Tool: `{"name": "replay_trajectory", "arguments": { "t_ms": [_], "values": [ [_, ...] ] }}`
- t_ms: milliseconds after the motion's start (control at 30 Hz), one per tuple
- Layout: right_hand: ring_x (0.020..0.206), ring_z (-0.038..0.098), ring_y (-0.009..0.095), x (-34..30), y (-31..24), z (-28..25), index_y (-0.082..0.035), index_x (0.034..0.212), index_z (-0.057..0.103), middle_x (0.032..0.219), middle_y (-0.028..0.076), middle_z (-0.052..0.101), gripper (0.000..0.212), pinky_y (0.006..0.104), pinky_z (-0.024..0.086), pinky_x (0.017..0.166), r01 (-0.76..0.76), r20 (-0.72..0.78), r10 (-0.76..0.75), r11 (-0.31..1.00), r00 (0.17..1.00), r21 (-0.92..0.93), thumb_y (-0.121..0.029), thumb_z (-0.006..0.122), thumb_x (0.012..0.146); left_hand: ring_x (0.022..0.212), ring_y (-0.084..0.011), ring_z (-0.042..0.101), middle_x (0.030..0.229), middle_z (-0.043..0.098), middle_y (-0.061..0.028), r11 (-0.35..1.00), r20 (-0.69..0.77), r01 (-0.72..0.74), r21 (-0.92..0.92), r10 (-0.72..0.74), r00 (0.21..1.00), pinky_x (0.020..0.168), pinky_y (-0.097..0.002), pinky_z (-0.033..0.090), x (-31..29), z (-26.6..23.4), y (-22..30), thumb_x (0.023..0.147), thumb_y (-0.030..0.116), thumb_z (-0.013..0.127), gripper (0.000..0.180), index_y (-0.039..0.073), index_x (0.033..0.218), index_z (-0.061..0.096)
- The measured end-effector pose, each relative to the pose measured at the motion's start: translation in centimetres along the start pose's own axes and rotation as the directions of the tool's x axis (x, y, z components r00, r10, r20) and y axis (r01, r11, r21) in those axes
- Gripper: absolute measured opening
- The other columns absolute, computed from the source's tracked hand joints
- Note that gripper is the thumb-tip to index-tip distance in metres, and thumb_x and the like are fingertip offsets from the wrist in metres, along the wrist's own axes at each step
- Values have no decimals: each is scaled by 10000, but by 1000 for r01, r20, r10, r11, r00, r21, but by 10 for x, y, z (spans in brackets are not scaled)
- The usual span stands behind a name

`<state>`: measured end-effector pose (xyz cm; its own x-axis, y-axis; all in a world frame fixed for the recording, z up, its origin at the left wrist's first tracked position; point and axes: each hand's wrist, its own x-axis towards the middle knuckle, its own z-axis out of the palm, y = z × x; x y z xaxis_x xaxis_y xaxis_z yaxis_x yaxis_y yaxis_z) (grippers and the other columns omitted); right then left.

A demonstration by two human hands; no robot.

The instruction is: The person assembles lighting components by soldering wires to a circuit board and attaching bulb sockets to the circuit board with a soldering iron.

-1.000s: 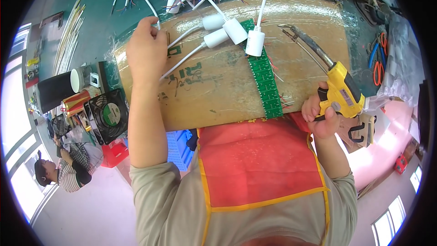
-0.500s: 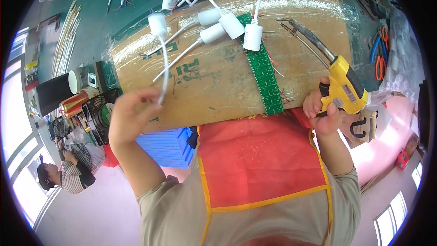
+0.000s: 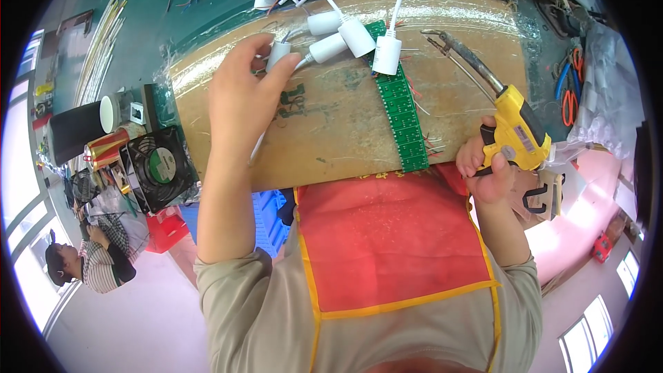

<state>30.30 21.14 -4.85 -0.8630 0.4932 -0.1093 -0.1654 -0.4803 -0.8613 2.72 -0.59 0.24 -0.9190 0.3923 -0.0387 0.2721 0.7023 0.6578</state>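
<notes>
While left hand pinches white plug | right hand grips soldering gun

The brown middle of the desk lies bare between the left hand and the green strip of circuit boards. White plugs and their cords crowd the far edge. The soldering gun bars the right side; a black fan stands left.

white plug housings: about 6, top blurred | green circuit strip: 1 | yellow soldering gun: 1 | fan: 1
</notes>
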Motion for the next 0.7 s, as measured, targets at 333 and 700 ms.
{"name": "replay_trajectory", "arguments": {
  "t_ms": [333, 700],
  "values": [
    [518, 426, 128, 0, -2, 5, 21, 1356, 410, 637, 19, 445, 694, 274, 381, 499, -35, -47, 36, 999, 998, 35, -389, 678, 864, 867, -299, 648, 980, 668, -123, 945, 33, -251, 209, 250, 968, 787, -393, 511, 4, 15, 2, 822, 232, 713, 261, 95, 1044, 707],
    [515, 415, 106, -3, -1, 4, -6, 1352, 416, 689, 2, 459, 698, 249, 366, 475, -24, 6, 24, 1000, 1000, 18, -436, 690, 874, 873, -309, 626, 1010, 614, -110, 846, 21, -531, 52, 530, 847, 755, -390, 509, -50, 30, 22, 782, 92, 711, 128, 74, 906, 687]
  ]
}}
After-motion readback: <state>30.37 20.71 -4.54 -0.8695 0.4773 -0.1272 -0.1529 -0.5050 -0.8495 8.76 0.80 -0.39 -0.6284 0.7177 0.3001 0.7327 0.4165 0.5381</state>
